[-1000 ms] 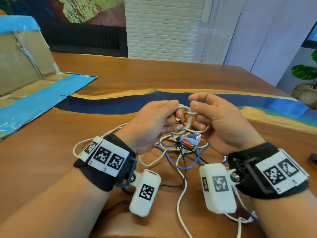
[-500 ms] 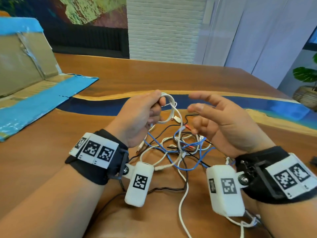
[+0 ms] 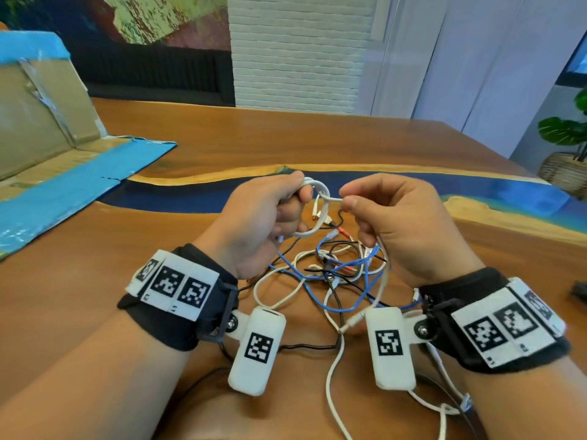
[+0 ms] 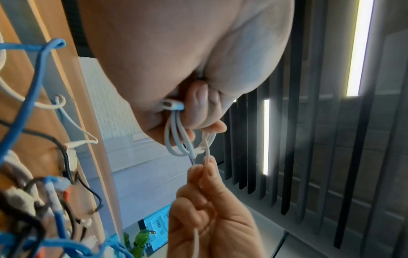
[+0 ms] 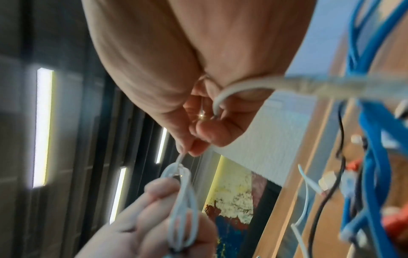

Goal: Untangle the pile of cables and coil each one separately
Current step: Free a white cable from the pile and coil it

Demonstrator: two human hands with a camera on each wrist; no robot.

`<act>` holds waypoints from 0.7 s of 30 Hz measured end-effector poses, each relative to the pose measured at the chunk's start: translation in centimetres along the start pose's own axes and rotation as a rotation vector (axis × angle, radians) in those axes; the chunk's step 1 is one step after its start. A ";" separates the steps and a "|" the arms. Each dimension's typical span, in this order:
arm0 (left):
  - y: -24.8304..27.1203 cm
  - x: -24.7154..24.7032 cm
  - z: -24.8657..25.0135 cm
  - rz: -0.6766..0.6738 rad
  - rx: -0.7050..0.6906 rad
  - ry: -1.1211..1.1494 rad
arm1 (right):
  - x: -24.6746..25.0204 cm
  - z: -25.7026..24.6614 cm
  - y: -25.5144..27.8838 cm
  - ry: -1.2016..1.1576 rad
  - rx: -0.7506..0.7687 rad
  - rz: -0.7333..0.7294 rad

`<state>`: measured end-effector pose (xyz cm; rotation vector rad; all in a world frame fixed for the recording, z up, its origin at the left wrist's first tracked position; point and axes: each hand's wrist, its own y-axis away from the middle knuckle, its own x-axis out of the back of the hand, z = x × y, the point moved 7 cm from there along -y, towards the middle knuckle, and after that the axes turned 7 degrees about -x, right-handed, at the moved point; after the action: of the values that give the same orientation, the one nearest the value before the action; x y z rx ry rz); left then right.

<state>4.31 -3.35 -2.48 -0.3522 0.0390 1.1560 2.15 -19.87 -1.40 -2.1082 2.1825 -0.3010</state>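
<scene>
My left hand (image 3: 270, 214) grips a small coil of white cable (image 3: 317, 211) held above the table; the coil's loops (image 4: 178, 139) hang from its curled fingers, a plug end beside the thumb. My right hand (image 3: 374, 211) pinches the same white cable's free strand (image 3: 335, 200) between thumb and forefinger, right beside the coil. In the right wrist view the strand (image 5: 181, 158) runs from my fingertips into the coil (image 5: 183, 200). Below both hands lies a tangle of blue, black and white cables (image 3: 333, 274) on the wooden table (image 3: 222, 147).
A flattened cardboard box with blue tape (image 3: 47, 147) lies at the table's left. A long white cable (image 3: 333, 376) trails toward the near edge. A small dark object (image 3: 579, 292) sits at the far right. A potted plant (image 3: 565, 147) stands beyond the table.
My right hand, open half a second ago, has closed in and now pinches the white strand beside the coil. The left hand keeps hold of the coil at about the same height.
</scene>
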 end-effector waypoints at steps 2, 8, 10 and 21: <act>0.2 -0.5 0.3 -0.038 0.010 0.129 | 0.4 -0.7 0.0 0.109 0.090 0.056; 0.4 -1.5 0.8 -0.092 -0.033 0.315 | -0.9 -0.9 0.7 0.149 0.206 0.080; 0.4 -1.5 0.5 -0.087 -0.058 0.279 | -1.0 -0.4 0.7 0.112 0.187 0.111; 0.0 -0.4 0.2 0.054 -0.127 0.000 | -2.5 1.4 0.8 -0.218 -0.043 0.010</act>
<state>4.06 -3.62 -2.19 -0.4662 -0.0253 1.2147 1.77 -17.49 -3.15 -2.0421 2.0908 -0.0218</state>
